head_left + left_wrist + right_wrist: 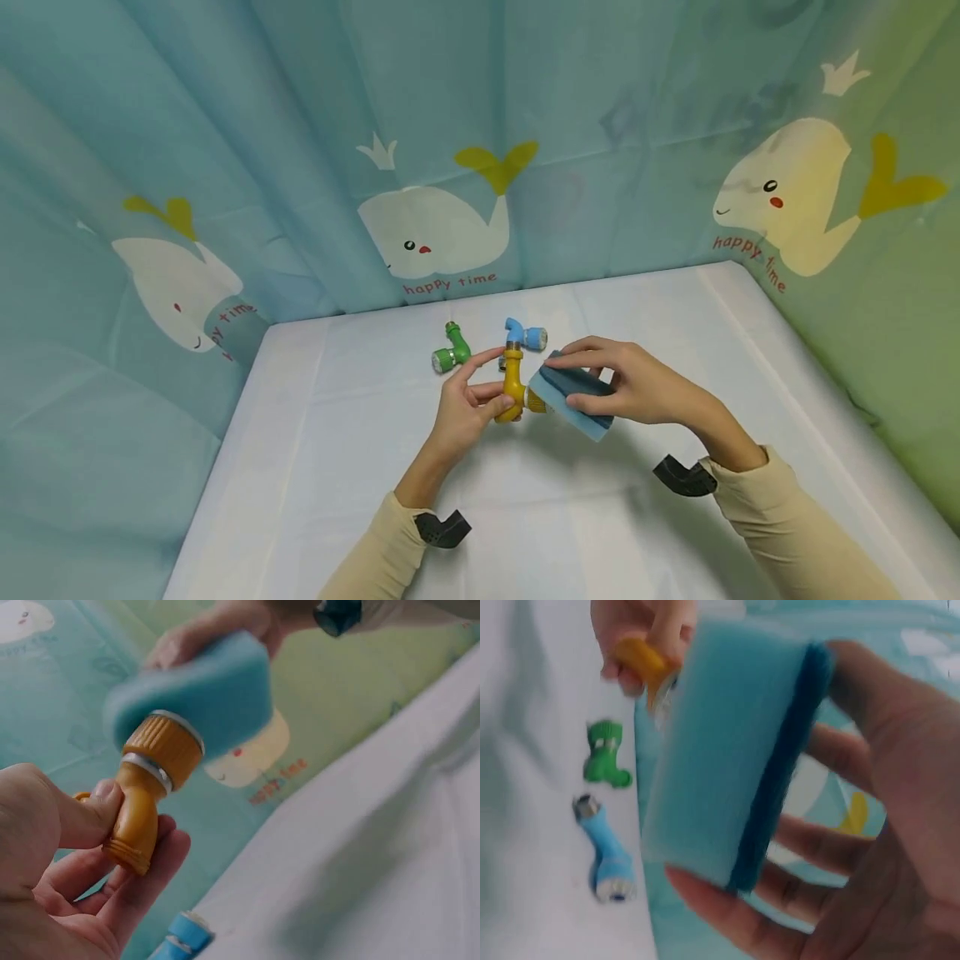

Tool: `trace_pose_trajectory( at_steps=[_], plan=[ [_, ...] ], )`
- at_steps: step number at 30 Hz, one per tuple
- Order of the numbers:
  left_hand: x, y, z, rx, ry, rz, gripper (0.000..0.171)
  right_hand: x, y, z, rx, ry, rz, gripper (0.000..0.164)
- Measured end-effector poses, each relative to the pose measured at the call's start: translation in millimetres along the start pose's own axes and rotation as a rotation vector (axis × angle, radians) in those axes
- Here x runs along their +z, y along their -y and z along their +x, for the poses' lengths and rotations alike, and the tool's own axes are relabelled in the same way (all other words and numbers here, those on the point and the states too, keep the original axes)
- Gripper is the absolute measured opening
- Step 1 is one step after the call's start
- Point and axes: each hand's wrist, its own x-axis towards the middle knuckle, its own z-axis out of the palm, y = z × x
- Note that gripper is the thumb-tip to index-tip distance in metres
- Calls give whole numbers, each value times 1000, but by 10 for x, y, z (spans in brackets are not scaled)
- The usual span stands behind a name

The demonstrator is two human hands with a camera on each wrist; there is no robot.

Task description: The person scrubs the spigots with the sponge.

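My left hand (462, 414) pinches a yellow faucet (513, 379) between thumb and fingers, raised above the white table. In the left wrist view its ribbed knob (166, 748) points up toward a blue sponge (217, 697). My right hand (637, 379) grips that sponge, which has a darker scouring layer on one side; in the right wrist view the dark layer (784, 765) faces the palm. The sponge's light side is at the knob's end, overlapping it in the head view; firm contact is hard to tell.
A green faucet (451, 350) and a blue faucet (534, 337) lie on the white-covered table (337, 467) beyond my hands. A blue-green curtain (300, 125) with whale prints surrounds the table's back and sides.
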Motion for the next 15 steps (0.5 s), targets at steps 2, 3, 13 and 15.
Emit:
trace_pose_trajectory(
  at_steps=[2, 3, 13, 15],
  plan=[
    [27, 11, 26, -4, 14, -4, 66, -21, -90, -69, 22, -48, -51, 46],
    [45, 21, 44, -8, 18, 1, 67, -38, -141, -118, 36, -74, -61, 46],
    [329, 150, 371, -65, -37, 123, 65, -250, -459, -694, 161, -308, -27, 49],
    [397, 198, 470, -70, -53, 156, 63, -288, -512, -803, 202, -336, -30, 50]
  ],
)
